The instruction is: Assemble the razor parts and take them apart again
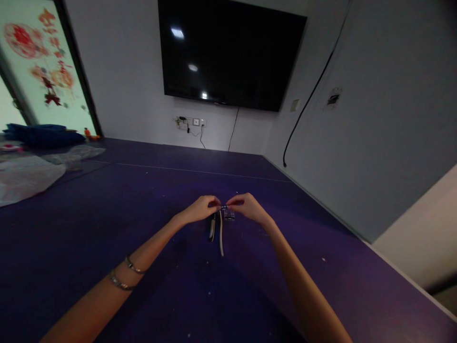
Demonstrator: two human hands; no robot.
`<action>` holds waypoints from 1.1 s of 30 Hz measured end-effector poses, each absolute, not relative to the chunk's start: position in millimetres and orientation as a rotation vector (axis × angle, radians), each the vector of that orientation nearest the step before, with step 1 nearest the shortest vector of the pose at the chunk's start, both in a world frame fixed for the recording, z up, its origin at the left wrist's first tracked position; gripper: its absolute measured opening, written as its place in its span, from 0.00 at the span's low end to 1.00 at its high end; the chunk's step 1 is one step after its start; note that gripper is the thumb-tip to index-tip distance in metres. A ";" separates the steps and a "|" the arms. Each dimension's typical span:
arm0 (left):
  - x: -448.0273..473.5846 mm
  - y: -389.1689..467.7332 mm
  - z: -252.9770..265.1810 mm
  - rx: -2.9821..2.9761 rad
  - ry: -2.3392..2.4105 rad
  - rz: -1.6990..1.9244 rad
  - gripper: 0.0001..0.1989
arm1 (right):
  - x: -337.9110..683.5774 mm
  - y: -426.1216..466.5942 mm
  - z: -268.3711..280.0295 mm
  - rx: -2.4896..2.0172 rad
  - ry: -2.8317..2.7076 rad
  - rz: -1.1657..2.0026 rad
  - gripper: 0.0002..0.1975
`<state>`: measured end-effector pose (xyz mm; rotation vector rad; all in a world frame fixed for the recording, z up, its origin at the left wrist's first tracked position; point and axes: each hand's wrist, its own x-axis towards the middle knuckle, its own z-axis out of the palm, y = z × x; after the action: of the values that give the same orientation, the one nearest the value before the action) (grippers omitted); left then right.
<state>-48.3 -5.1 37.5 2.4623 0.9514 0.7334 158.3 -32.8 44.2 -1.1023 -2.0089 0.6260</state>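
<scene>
Shows, in the head view, a small dark piece with pale marks (224, 207) near the middle of a flat purple surface flecked with white (143, 205). Looks narrow and set crosswise; too small and blurred to make out further. Pinched at one end by the left hand (205, 208), thumb and fingers drawn together; pinched likewise at the other by the right hand (248, 207). Includes, just below, a slender cream-coloured strip (221, 238), slightly curved, between a narrow dark-and-pale item (212, 229) and a small see-through boxy piece (229, 215). Cannot tell whether joined.
</scene>
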 end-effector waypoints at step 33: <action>5.1 25.8 -29.4 2.858 1.096 0.414 0.24 | 187.4 6.4 -40.5 -1.436 -1.810 0.576 0.10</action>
<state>5.1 25.8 -29.4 2.8584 1.0958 0.4139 187.4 6.4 -40.5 -1.4363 -1.8103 0.5757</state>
